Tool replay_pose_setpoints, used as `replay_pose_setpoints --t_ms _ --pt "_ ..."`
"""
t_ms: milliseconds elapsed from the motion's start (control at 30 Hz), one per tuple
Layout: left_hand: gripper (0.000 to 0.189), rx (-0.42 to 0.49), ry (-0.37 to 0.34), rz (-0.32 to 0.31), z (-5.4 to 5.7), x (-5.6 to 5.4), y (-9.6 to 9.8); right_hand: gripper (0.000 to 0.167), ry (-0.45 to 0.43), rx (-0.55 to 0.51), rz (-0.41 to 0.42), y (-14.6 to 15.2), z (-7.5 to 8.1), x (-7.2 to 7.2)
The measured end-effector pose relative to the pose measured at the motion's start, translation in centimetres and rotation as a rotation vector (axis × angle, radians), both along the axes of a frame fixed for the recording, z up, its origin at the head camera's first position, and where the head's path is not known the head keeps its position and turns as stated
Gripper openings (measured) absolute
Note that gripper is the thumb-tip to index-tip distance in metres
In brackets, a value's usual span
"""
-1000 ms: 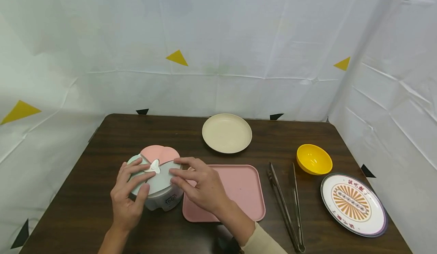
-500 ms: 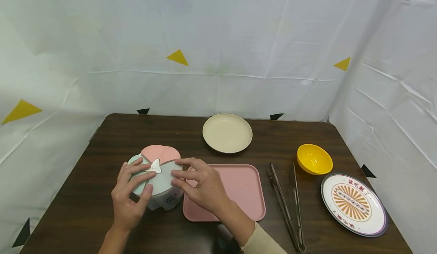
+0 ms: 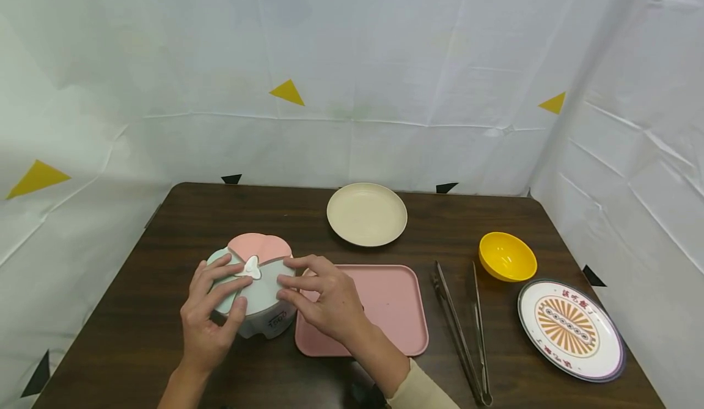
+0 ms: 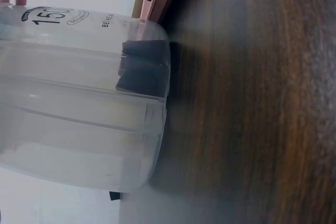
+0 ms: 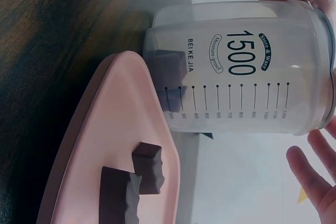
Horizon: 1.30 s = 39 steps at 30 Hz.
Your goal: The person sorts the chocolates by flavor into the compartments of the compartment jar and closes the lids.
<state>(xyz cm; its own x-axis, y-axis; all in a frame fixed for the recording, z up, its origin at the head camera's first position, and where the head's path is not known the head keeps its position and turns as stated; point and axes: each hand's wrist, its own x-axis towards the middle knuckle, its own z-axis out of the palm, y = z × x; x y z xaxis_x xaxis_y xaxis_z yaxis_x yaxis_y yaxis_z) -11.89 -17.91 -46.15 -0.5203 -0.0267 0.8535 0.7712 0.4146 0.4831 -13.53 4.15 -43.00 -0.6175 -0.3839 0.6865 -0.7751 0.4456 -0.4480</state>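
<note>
A clear storage canister (image 5: pixel 231 66) marked 1500 stands upright, with dark brown blocks (image 5: pixel 165 69) visible at its bottom. Its flower-shaped lid (image 3: pixel 261 290) has pale green and pink (image 3: pixel 258 247) sections around a white butterfly-shaped centre (image 3: pixel 252 267). My left hand (image 3: pixel 211 311) rests on the lid from the left, fingers spread over the top and thumb at the near side. The right hand (image 3: pixel 327 299) has its fingertips right at the lid's right edge. In the right wrist view, one right fingertip (image 5: pixel 299 158) shows apart from the lid.
Right of the canister lies a pink tray (image 3: pixel 396 329), with dark brown blocks (image 5: pixel 119 198) on it in the right wrist view. Metal tongs (image 3: pixel 459 342) lie beyond it. A beige plate (image 3: pixel 366 214), yellow bowl (image 3: pixel 507 257) and patterned plate (image 3: pixel 607 360) are farther back and right.
</note>
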Motion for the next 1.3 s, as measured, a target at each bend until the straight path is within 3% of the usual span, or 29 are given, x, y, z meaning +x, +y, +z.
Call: replay_pose_setpoints --t_ms 300,533,733,900,1067,1300 --pt "0.02 -0.014 0.056 0.044 0.3 0.0 0.5 0.027 0.011 0.013 -0.011 0.1 -0.1 0.1" --pt "0.02 -0.053 0.066 0.071 0.3 0.0 0.4 0.027 0.08 0.074 -0.042 0.2 0.1 0.4" --pt "0.026 -0.123 0.083 0.132 0.7 0.1 0.3 0.021 0.267 0.213 -0.048 0.0 0.8 0.8" --pt "0.035 -0.173 0.1 0.173 1.2 0.2 0.2 0.029 0.41 0.357 0.025 -0.4 1.1 1.1" --pt "0.034 -0.167 0.08 0.136 1.3 0.1 -0.1 0.029 0.384 0.373 0.066 -0.4 1.0 1.0" --pt "0.031 -0.16 -0.039 0.085 0.8 0.1 -1.8 0.031 0.315 0.303 0.105 0.2 1.0 0.2"
